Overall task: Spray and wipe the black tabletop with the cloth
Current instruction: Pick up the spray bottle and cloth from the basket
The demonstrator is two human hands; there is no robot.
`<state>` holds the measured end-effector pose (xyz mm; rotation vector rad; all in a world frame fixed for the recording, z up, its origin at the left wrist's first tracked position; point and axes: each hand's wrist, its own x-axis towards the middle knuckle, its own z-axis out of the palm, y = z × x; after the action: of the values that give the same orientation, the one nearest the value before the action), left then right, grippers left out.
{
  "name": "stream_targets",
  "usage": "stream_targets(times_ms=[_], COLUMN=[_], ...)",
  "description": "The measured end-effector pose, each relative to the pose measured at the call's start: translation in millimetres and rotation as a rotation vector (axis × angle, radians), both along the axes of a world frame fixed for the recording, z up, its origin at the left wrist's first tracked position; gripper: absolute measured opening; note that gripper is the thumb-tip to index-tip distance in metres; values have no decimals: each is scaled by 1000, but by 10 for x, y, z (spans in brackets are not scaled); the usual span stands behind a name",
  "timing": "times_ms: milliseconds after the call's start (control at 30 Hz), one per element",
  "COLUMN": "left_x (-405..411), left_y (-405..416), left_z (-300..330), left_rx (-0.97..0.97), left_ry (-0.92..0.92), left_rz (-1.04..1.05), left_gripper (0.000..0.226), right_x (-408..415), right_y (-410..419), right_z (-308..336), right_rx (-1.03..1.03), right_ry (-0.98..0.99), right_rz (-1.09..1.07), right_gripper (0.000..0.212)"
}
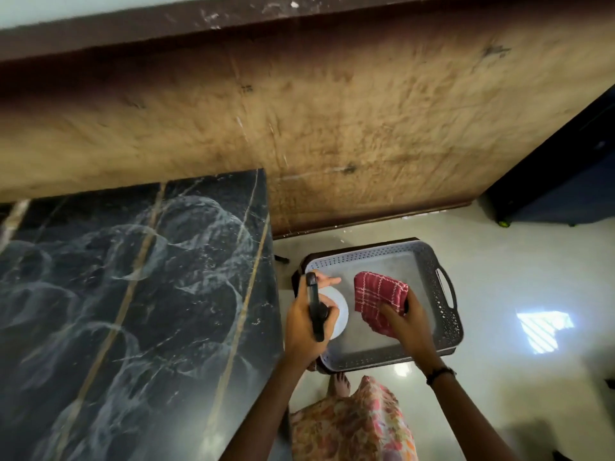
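Note:
The black marbled tabletop [126,311] fills the left of the head view, with pale swirled streaks across it. My left hand [304,327] grips a white spray bottle [336,312] by its black trigger head, just right of the table's edge and over the tray. My right hand [404,322] rests on a red checked cloth [377,294], fingers closed on its near corner. The cloth lies inside a grey perforated tray [447,314].
The tray sits on a dark stool on the pale floor, right of the table. A tan, stained wall [332,111] runs behind. A dark blue object [572,181] stands at the far right. My foot and floral clothing [352,424] are below the tray.

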<state>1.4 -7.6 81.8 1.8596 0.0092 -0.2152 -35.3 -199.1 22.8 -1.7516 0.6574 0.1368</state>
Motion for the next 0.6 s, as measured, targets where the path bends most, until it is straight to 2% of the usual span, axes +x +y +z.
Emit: stream_targets(times_ms=[67,133,200,267,333,433,467,533,600], left_x=[-189,-428,-639,-860,-1129,-1553,-1688,-1909,-2075], left_y=[222,558,924,1388,1867,2475,2652,2949,3218], left_z=[361,657,786,761,745,767,811,815,774], left_rx=[54,67,-40,-158,-157,-133,-133,3,32], left_ry=[-124,-200,-96,29,67,136,155,143,190], left_rz=[142,172,216,284,260,320,347,298,329], left_gripper=[45,49,32,48,56,57,53,49,58], right_x=[-70,-127,-171,-213,-282,-449,-515,-643,-750], right_y=[180,424,720,1095,1527,2197,2427,2827,3176], right_z=[279,544,755,907,972,884,826,706,610], right_rx=[61,123,167,154,156,163,162,229,375], right_ry=[-42,-61,-67,-44,2,57,68,108,188], right_rz=[17,70,148,268,412,582,608,622,609], right_gripper=[38,38,39,42,43,42,41,42,43])
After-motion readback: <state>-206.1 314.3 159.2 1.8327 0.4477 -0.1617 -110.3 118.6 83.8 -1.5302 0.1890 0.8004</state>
